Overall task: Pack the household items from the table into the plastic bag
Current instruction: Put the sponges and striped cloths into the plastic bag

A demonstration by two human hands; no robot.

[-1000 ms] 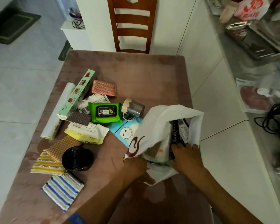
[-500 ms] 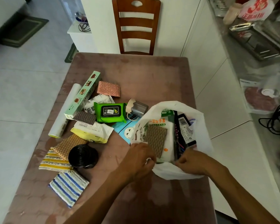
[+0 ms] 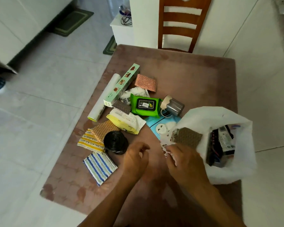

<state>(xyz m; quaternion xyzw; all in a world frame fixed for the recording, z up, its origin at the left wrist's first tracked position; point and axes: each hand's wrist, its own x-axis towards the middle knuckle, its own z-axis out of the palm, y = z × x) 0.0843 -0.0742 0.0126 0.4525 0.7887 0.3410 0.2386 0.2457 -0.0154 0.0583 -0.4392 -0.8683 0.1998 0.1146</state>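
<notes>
A white plastic bag [image 3: 220,118] stands open at the table's right side, holding a brown scouring pad [image 3: 188,136] and dark packets [image 3: 220,145]. My right hand [image 3: 185,158] grips the bag's near left rim. My left hand [image 3: 134,159] hovers empty, fingers loosely curled, just right of a black roll [image 3: 116,142]. Left of the bag lie a green wipes pack [image 3: 145,105], a yellow-white packet [image 3: 126,122], a striped blue cloth [image 3: 100,167], a yellow striped cloth [image 3: 88,141], a long green box [image 3: 121,86], a white roll [image 3: 105,99] and a grey cup [image 3: 173,106].
The brown table [image 3: 187,76] has a wooden chair [image 3: 179,25] at its far edge. A blue smiley sheet [image 3: 161,126] lies partly under the bag. A pink scouring pad [image 3: 146,82] sits near the box. Tiled floor lies left, a white cabinet wall right.
My left hand has let go of the bag's rim and moved left toward the black roll. My right hand now holds the bag's left rim. The view has shifted left.
</notes>
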